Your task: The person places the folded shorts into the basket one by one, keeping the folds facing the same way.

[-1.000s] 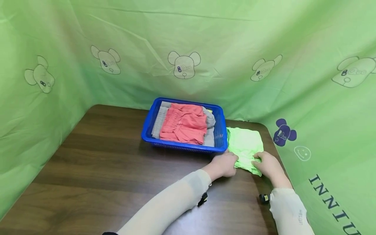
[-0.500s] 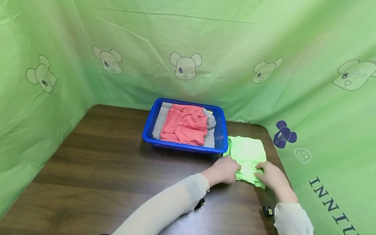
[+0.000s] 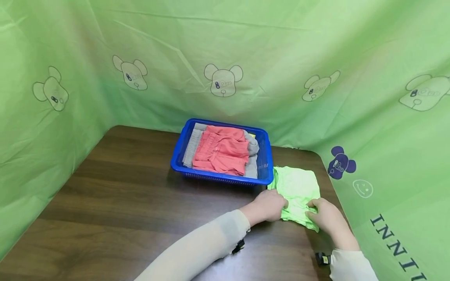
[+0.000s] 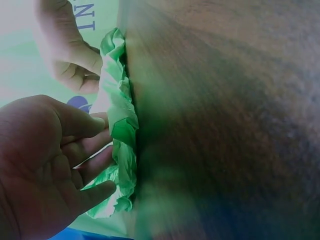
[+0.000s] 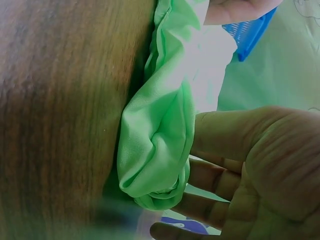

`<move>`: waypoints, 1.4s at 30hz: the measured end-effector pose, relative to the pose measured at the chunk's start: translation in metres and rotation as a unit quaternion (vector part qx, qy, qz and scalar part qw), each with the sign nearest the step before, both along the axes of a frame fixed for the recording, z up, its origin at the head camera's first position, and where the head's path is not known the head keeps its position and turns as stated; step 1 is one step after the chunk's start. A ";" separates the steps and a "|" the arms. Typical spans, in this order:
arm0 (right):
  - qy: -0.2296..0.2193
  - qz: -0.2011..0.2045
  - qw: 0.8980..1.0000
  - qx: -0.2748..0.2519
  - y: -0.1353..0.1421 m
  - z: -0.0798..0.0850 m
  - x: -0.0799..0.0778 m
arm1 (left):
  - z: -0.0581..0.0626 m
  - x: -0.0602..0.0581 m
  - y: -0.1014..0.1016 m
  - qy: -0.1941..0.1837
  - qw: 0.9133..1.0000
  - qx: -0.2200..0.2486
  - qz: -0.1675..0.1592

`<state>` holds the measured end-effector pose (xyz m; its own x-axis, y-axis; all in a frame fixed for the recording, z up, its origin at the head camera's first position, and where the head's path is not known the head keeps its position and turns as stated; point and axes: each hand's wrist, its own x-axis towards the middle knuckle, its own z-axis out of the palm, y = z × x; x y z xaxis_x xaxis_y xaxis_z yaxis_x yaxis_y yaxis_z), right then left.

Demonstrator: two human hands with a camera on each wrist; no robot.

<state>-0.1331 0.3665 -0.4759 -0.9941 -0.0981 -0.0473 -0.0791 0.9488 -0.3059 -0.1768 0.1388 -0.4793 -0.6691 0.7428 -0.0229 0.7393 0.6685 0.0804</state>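
Note:
A bright green folded garment (image 3: 298, 187) lies on the table's right side, close beside the basket. Its near edge is crumpled and rolled. My left hand (image 3: 270, 205) touches the near left part, with thumb and spread fingertips against the cloth (image 4: 120, 105) in the left wrist view. At the near right corner is my right hand (image 3: 328, 216). The right wrist view shows the thumb and extended fingers (image 5: 207, 175) of that hand partly hidden behind the thick cloth roll (image 5: 157, 140).
A blue plastic basket (image 3: 221, 178) stands at the back of the table, left of the green garment. In it lie folded coral-pink shorts (image 3: 223, 150) over grey clothing (image 3: 191, 146). Green curtains with mouse prints (image 3: 223, 82) surround the brown wooden table (image 3: 123, 195).
The green garment has slid toward the person with both hands on it, mostly in the first half second. The basket and its clothes stay put.

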 end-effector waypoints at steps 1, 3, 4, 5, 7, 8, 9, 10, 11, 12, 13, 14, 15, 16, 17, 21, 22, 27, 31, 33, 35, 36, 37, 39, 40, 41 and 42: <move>0.001 0.000 1.000 0.001 0.000 0.000 0.000 | 0.000 0.000 0.000 0.001 1.000 0.000 0.001; 0.005 0.002 1.000 0.003 -0.001 0.001 0.000 | 0.001 0.000 0.000 0.001 1.000 -0.001 0.005; 0.003 0.003 1.000 0.004 -0.001 0.002 0.000 | 0.001 0.001 0.000 0.001 1.000 -0.003 0.003; -0.001 0.005 1.000 0.006 -0.002 0.003 0.001 | 0.001 0.002 0.000 0.000 1.000 -0.006 0.000; -0.008 0.005 1.000 0.009 -0.003 0.005 0.002 | 0.001 0.004 -0.001 -0.003 1.000 -0.010 -0.010; -0.011 0.005 1.000 0.011 -0.004 0.006 0.003 | 0.001 0.004 -0.002 -0.007 1.000 -0.011 -0.015; -0.013 0.005 1.000 0.011 -0.004 0.006 0.004 | 0.001 0.005 -0.003 -0.012 1.000 -0.012 -0.018; -0.016 0.005 1.000 0.011 -0.005 0.006 0.005 | 0.002 0.005 -0.004 -0.018 1.000 -0.012 -0.020; -0.015 0.006 1.000 0.013 -0.005 0.006 0.006 | 0.003 0.005 -0.005 -0.028 0.999 -0.011 -0.019; -0.016 0.005 1.000 0.013 -0.006 0.006 0.007 | 0.004 0.005 -0.007 -0.040 0.999 -0.010 -0.019; -0.016 0.007 1.000 0.014 -0.006 0.006 0.007 | 0.005 0.004 -0.008 -0.052 0.998 -0.008 -0.018; -0.017 0.009 1.000 0.015 -0.006 0.006 0.008 | 0.006 0.003 -0.010 -0.067 0.998 -0.005 -0.017; -0.018 0.010 1.000 0.015 -0.007 0.005 0.009 | 0.008 0.002 -0.012 -0.082 0.996 -0.003 -0.019; -0.020 0.011 1.000 0.016 -0.008 0.006 0.010 | 0.009 0.002 -0.014 -0.099 0.995 -0.001 -0.021; -0.022 0.012 1.000 0.015 -0.008 0.006 0.012 | 0.010 0.001 -0.016 -0.115 0.993 0.001 -0.022; -0.024 0.010 1.000 0.005 -0.012 0.008 0.018 | 0.012 0.004 -0.022 -0.151 0.988 0.006 -0.027; -0.024 0.010 1.000 0.003 -0.013 0.008 0.020 | 0.012 0.005 -0.024 -0.152 0.988 0.005 -0.027; -0.018 0.016 1.000 0.003 -0.016 0.008 0.028 | 0.015 0.015 -0.027 -0.128 0.991 -0.009 -0.032; -0.016 0.020 1.000 0.009 -0.017 0.007 0.033 | 0.017 0.023 -0.029 -0.118 0.992 -0.013 -0.031; -0.020 0.019 1.000 0.009 -0.018 0.007 0.036 | 0.017 0.026 -0.030 -0.119 0.992 -0.015 -0.035; -0.021 0.019 1.000 0.010 -0.020 0.007 0.038 | 0.017 0.027 -0.031 -0.123 0.992 -0.017 -0.038; -0.020 0.019 1.000 0.010 -0.020 0.007 0.039 | 0.017 0.028 -0.031 -0.126 0.991 -0.018 -0.038; -0.017 0.020 1.000 0.011 -0.021 0.007 0.040 | 0.018 0.028 -0.031 -0.126 0.991 -0.020 -0.037; -0.010 0.021 1.000 0.012 -0.022 0.007 0.040 | 0.018 0.029 -0.031 -0.121 0.992 -0.025 -0.035; -0.010 0.022 1.000 0.014 -0.023 0.006 0.040 | 0.017 0.029 -0.031 -0.115 0.992 -0.029 -0.036; -0.011 0.023 1.000 0.014 -0.024 0.006 0.040 | 0.017 0.030 -0.030 -0.107 0.993 -0.035 -0.039; -0.015 0.024 0.999 0.015 -0.024 0.005 0.041 | 0.016 0.032 -0.030 -0.101 0.993 -0.040 -0.042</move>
<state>-0.0921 0.3424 -0.4708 -0.9864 -0.1437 -0.0796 -0.1161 0.9528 -0.2804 -0.1450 0.1087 -0.4629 -0.5800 0.7866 -0.2116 0.7676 0.6147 0.1812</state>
